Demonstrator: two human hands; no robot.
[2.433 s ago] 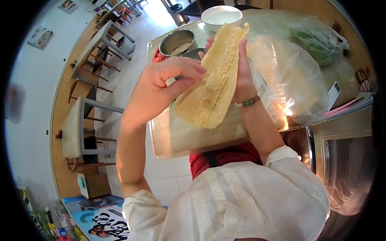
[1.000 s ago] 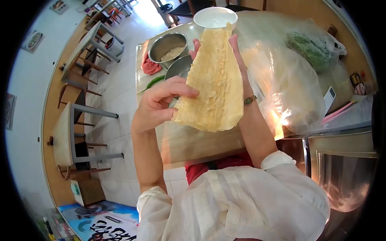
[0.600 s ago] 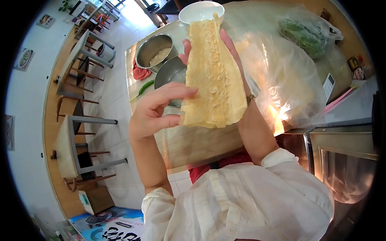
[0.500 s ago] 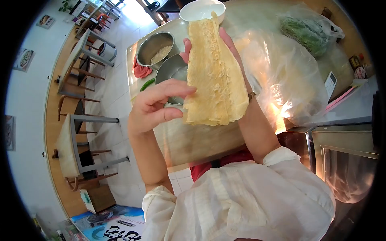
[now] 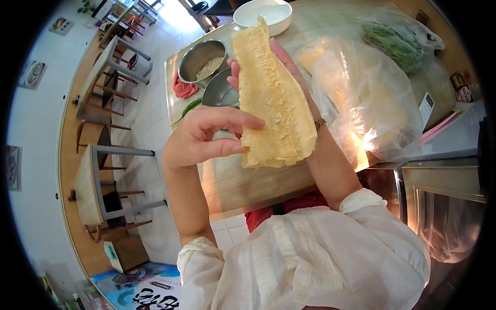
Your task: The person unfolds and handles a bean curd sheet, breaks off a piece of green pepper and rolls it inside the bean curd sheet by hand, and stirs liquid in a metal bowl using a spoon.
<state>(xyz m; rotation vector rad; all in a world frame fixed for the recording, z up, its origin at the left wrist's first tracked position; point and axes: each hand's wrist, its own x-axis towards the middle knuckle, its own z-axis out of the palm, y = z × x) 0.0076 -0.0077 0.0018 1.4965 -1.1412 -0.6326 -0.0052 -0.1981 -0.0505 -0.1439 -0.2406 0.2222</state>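
Far left, we have wall pictures, then side tables with chairs on a tiled floor. A poster lies low in view.

On the main table: red cloth, green chili, steel bowl with pale grains in it, then a second steel bowl, partly hidden.

Our left hand has a fingertip on the face of the yellow sheet and the thumb at its left edge (can't tell if that's a closed pinch). The sheet is up off the table, its far end just in front of the white bowl in view. Our right hand is gripping it from below, fingers curling up on the left, thumb on the right. Bracelet on that wrist.

Right side: big clear bag, yellowish contents; beyond it, bagged greens; then a white device, pink strips and small jars.
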